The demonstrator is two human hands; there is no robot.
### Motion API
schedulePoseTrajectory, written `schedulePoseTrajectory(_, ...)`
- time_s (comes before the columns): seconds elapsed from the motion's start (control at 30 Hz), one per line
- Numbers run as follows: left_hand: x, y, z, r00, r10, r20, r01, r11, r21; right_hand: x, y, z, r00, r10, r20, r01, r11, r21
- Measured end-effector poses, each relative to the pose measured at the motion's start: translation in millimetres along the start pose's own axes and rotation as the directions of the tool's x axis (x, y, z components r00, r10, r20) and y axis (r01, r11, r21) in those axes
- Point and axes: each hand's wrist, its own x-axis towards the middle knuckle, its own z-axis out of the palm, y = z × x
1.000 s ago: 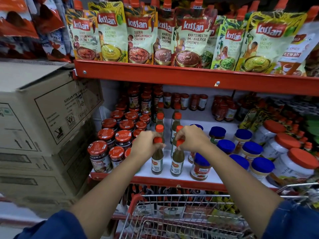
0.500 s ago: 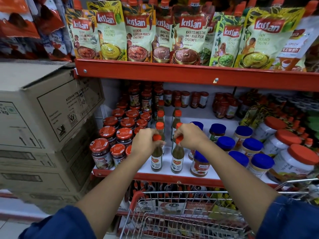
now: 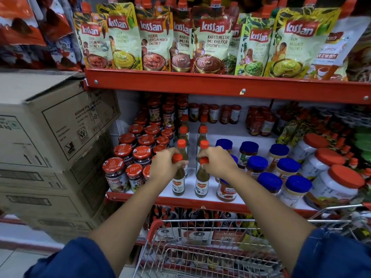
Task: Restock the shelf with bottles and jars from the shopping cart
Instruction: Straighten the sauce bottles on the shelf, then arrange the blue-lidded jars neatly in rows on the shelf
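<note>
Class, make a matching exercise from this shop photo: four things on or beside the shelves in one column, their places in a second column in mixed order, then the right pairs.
Things
1. Kissan chutney pouches
2. green chilli sauce bottles
3. blue-lidded jars
4. cardboard boxes

Places
A. stacked left of the shelves
B. standing along the upper shelf
C. held by the neck, one in each hand, at the front of the lower shelf
D. on the lower shelf, right of the hands

Pairs: 1-B, 2-C, 3-D, 4-A
</note>
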Motion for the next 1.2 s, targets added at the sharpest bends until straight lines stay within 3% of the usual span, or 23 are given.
schedulePoseTrajectory(0.17,-24,5,18,0.997,0.074,-0.038,-0.070,0.993,0.098,-31,14,14,0.997,-0.051,-0.058,0.056,0.995,0.086)
schedulePoseTrajectory(0.33,-72,23,61,0.963,0.260,-0.070,-0.240,0.947,0.214,-86,50,42,0.969,-0.100,-0.226,0.105,0.994,0.011)
schedulePoseTrajectory(0.53,-117,64,131,0.942,0.327,0.071,-0.330,0.943,0.042,-136,112,64,0.949,0.091,-0.303,-0.046,0.987,0.155)
schedulePoseTrajectory(0.67,-121,103,167,0.960,0.235,0.151,-0.190,0.945,-0.265,-149,146,57,0.902,0.313,-0.299,-0.122,0.846,0.519)
schedulePoseTrajectory(0.8,-103,148,181,0.968,0.067,0.242,0.093,0.802,-0.591,-149,160,46,0.851,0.505,-0.144,-0.141,0.484,0.864)
schedulePoseTrajectory(0.9,-81,161,194,0.908,-0.126,0.400,0.376,0.666,-0.644,-145,163,41,0.829,0.559,0.005,-0.172,0.248,0.953)
schedulePoseTrajectory(1.0,-68,164,199,0.847,-0.165,0.506,0.502,0.564,-0.656,-141,168,43,0.810,0.581,0.076,-0.206,0.161,0.965)
schedulePoseTrajectory(1.2,-85,154,205,0.865,-0.152,0.478,0.481,0.522,-0.704,-132,176,35,0.855,0.510,0.090,-0.198,0.161,0.967)
